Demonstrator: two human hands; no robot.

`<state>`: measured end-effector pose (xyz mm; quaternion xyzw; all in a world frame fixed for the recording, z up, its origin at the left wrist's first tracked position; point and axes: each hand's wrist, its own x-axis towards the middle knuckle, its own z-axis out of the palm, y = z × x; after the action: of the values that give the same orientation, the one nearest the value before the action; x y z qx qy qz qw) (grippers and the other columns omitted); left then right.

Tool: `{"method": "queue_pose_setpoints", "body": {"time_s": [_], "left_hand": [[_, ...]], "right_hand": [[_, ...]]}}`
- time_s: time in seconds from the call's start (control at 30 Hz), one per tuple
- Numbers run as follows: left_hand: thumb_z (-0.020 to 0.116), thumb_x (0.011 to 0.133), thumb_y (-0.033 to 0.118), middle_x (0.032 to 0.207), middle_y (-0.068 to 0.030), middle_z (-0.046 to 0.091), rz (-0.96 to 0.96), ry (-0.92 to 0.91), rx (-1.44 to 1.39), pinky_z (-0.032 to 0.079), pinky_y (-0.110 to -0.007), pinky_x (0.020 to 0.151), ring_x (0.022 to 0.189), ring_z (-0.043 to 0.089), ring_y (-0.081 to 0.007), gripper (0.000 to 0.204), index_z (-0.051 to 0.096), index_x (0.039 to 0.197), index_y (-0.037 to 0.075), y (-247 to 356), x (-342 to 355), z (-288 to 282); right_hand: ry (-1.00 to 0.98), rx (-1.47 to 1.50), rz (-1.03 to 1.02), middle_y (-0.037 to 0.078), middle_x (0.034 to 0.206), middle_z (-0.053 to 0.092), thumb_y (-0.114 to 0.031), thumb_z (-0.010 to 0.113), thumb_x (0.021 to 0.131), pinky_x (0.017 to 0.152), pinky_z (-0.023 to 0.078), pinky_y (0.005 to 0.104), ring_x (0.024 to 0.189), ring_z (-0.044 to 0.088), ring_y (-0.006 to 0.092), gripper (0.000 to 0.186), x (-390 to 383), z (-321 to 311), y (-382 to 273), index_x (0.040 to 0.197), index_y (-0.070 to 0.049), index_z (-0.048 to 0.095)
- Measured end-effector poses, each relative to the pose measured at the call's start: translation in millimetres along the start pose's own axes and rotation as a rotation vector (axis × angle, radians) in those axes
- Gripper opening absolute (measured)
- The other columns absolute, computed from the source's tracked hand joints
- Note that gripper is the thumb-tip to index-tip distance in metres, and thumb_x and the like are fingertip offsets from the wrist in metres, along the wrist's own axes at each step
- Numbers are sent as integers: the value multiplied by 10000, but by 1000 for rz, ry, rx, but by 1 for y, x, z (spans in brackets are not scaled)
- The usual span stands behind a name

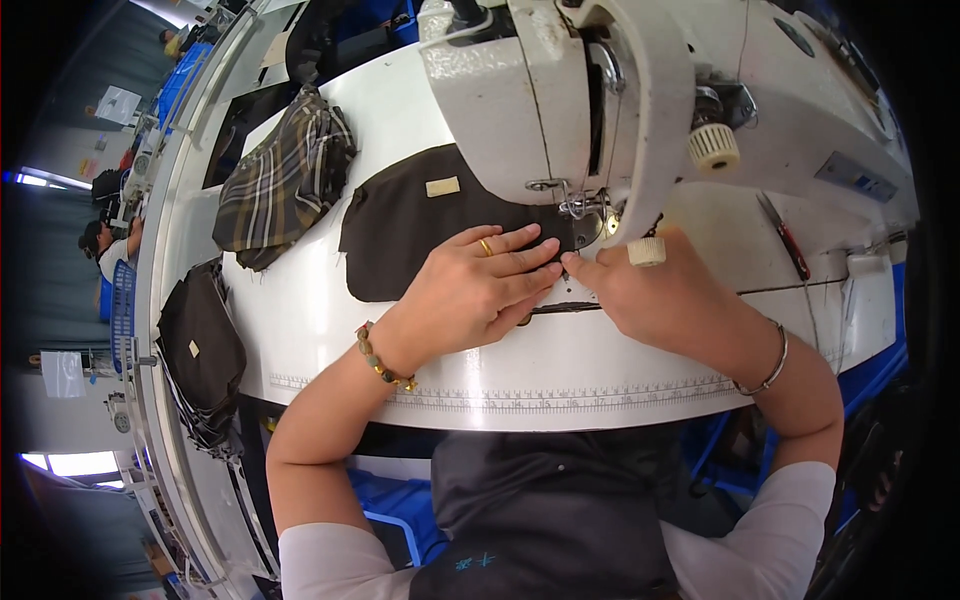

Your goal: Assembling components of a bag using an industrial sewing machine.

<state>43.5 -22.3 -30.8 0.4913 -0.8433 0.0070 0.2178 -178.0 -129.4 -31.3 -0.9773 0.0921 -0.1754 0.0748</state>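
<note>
My left hand [480, 285] lies with outstretched fingers on a dark brown fabric piece [398, 232], which carries a small cream label [442, 186]. My right hand [650, 290] is curled at the fabric's right edge, its fingertips beside those of my left hand and its other fingers partly hidden. The white sewing machine [520, 90] stands over the fabric, its presser foot [575, 208] just beyond my fingers and a knurled knob [646, 252] above my right hand.
A plaid fabric pile [280, 180] and a dark stack [200, 350] lie left on the white table [300, 330]. Red-handled scissors [790, 240] lie right. Blue bins [390, 500] are below. Another person [115, 250] sits beyond a rail at far left.
</note>
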Motion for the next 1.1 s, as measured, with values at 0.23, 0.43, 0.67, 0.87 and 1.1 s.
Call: {"method": "queue_pose_setpoints", "body": {"time_s": [0.23,0.43,0.67,0.87,1.1], "left_hand": [[702,874,157,1193,-33,723,-25,-39,-2,516,-387,965,1157,669,-208,239,753,1106,124,-8,3,-3],[681,886,158,1189,-48,725,-66,-27,-2,510,-397,979,1139,676,-205,230,752,1101,118,-16,8,-1],[655,898,170,1193,-77,720,-77,-20,63,514,-397,958,1085,694,-220,230,751,1098,111,-10,10,-2],[638,909,214,1177,-113,719,-150,-144,100,523,-374,926,1046,701,-238,285,726,1132,59,10,11,-7],[681,896,312,1368,-167,605,-169,-191,190,481,-431,1023,1196,628,-312,520,601,1306,4,40,-2,-3]], "right_hand": [[83,-130,-55,45,545,538,-65,663,776,456,441,366,479,581,231,314,-1,12,6,1080,-53,741],[100,-147,-28,34,540,528,-68,664,771,456,447,375,471,572,234,325,-1,18,7,1087,-55,737],[112,-195,-38,33,550,549,-69,657,773,462,466,366,492,601,224,320,2,14,4,1083,-52,736],[76,-216,-16,21,560,566,-65,650,783,467,473,365,506,619,216,300,0,17,5,1070,-45,735],[126,-185,-38,49,558,578,-86,657,778,482,472,361,520,629,223,268,2,15,2,1025,-12,730]]}}
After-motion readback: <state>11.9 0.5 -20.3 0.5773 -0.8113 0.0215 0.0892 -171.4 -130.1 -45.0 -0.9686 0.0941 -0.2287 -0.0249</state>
